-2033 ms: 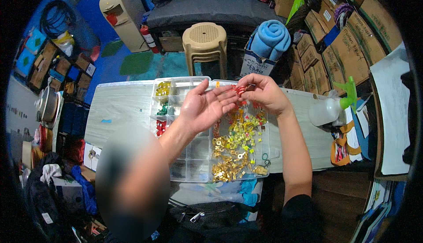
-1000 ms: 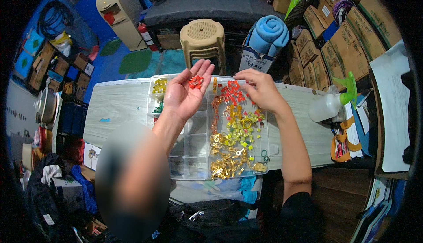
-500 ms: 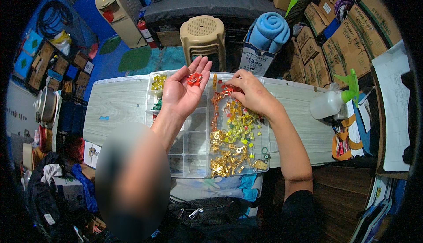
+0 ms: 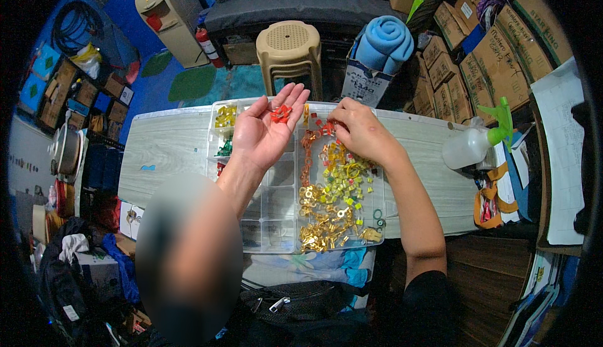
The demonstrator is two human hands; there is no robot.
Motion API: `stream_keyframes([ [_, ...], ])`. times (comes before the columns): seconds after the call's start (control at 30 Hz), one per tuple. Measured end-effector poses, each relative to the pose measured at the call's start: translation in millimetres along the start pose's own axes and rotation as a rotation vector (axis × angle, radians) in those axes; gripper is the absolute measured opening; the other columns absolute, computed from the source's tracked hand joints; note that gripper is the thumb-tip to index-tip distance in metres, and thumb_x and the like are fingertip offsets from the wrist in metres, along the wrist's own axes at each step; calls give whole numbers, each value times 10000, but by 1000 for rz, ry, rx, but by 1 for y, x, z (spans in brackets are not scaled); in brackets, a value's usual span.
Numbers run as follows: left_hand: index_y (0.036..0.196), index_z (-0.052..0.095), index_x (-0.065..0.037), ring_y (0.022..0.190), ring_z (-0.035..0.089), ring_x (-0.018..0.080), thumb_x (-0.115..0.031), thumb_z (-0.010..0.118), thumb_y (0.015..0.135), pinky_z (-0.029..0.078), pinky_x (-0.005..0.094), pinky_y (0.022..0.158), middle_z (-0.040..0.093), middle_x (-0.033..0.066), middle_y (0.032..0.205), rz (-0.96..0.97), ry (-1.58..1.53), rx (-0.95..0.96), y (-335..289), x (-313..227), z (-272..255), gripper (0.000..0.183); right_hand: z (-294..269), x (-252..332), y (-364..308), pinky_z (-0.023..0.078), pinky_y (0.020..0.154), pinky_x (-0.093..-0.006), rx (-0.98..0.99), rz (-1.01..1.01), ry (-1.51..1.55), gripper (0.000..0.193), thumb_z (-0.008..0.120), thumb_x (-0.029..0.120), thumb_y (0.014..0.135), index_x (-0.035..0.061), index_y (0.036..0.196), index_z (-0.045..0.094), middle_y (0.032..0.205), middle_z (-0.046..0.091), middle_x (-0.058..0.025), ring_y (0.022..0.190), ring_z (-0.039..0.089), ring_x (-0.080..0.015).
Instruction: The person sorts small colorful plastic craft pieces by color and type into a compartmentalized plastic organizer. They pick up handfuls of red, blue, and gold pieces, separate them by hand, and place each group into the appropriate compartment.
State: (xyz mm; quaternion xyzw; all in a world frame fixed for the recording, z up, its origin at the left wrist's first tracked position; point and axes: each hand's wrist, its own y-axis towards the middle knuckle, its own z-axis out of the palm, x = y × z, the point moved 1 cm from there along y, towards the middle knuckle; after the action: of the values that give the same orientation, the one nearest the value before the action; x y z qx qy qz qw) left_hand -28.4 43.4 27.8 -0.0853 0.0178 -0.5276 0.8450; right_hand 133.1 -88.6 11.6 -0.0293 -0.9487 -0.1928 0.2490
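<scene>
A clear plastic organizer case (image 4: 298, 203) lies on the table, split into a left half with compartments and an undivided right half. Over its left half, my left hand (image 4: 262, 132) is palm up, fingers stretched out, holding several small red pieces (image 4: 281, 114). Fingers bent down, my right hand (image 4: 364, 132) reaches into the far part of the right half, at a cluster of red pieces (image 4: 324, 127). Its fingertips are partly hidden, and what they pinch is unclear. Nearer me lie yellow-green pieces (image 4: 348, 177) and gold ring terminals (image 4: 323, 231). Yellow pieces (image 4: 225, 117) and green pieces (image 4: 224, 148) fill left compartments.
On the table's right stands a spray bottle (image 4: 468, 148) with a green trigger. Stacked beige stools (image 4: 289, 42) and a box (image 4: 364, 83) with a rolled blue mat (image 4: 384, 45) stand beyond the table. Cardboard boxes (image 4: 493, 64) pile up at the far right.
My left hand has shifted slightly right, with the red pieces still on its palm. My right hand's fingers have drawn closer together over the red cluster.
</scene>
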Motion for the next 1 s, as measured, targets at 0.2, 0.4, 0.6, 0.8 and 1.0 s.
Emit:
stream_keyframes([
  [0.2, 1362, 269, 123, 1360, 274, 406, -159, 259, 1003, 259, 483, 1150, 315, 269, 1432, -21, -97, -13, -1, 1, 1, 457, 1, 1, 2, 504, 701, -369, 9, 7, 11, 155, 657, -2, 731, -2, 885, 675, 856, 605, -162, 778, 616, -320],
  [0.4, 1366, 256, 123, 1346, 305, 401, -199, 209, 1018, 286, 475, 1138, 319, 269, 1427, -13, -11, -11, -1, 5, -2, 476, -5, -1, 3, 511, 686, -339, 32, 65, 54, 126, 689, -4, 718, 6, 843, 689, 830, 622, -140, 747, 631, -286],
  [0.6, 1353, 284, 121, 1341, 317, 398, -200, 222, 1017, 293, 476, 1133, 347, 272, 1409, -31, 15, -23, -1, 7, -4, 470, -7, -11, 6, 537, 700, -320, 7, 217, 250, 137, 705, 20, 699, 47, 832, 721, 830, 661, -137, 747, 665, -247],
  [0.8, 1364, 274, 112, 1350, 285, 416, -169, 256, 1004, 266, 499, 1143, 298, 277, 1440, -73, 8, -37, -2, 12, -6, 457, -27, -13, 9, 521, 691, -267, -87, 295, 520, 143, 719, 34, 734, 27, 876, 723, 814, 688, -85, 735, 654, -141],
  [1.0, 1347, 275, 116, 1305, 358, 407, -191, 255, 1011, 300, 497, 1122, 368, 280, 1390, -125, 109, -87, -3, 20, -9, 456, -35, 14, 21, 502, 678, -236, -132, 190, 806, 111, 715, 41, 749, 6, 855, 711, 810, 686, -60, 726, 638, -116],
])
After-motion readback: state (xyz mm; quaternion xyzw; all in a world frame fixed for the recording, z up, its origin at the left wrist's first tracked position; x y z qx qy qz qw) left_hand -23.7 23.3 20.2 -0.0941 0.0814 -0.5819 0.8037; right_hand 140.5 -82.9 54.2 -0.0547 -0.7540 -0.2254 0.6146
